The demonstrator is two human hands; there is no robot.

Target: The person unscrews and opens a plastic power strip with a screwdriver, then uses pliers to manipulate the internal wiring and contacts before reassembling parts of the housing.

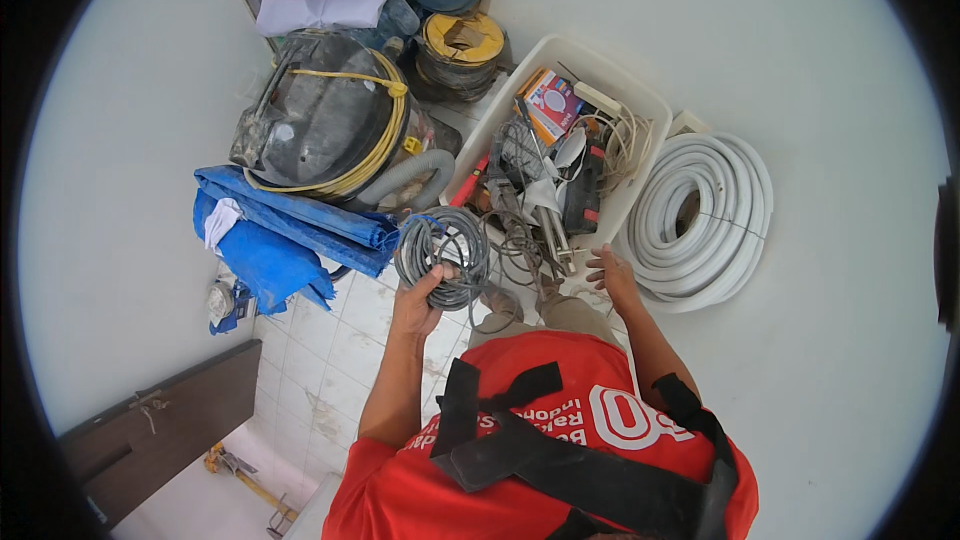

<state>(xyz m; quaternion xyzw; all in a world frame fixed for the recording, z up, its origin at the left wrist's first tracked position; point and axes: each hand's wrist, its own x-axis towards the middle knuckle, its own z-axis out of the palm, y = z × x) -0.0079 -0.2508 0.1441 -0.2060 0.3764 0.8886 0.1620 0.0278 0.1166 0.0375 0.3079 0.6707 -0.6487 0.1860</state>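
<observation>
My left hand (424, 302) grips a coil of grey cable (467, 240), with the thumb over its near side. A loose length of the cable trails from the coil toward the white tub. My right hand (613, 276) holds nothing; its fingers are apart beside the near rim of the white plastic tub (652, 162). Inside the tub lie an orange and purple box (553, 103), tangled cords, a black case (585, 190) with red latches and several metal tools.
Right of the tub leans a big coil of white hose (700, 220). To the left stand a black shop vacuum (330, 110) with a yellow cord, a folded blue tarp (270, 245) and a yellow cable reel (462, 37). A dark wooden door (170, 430) is at lower left.
</observation>
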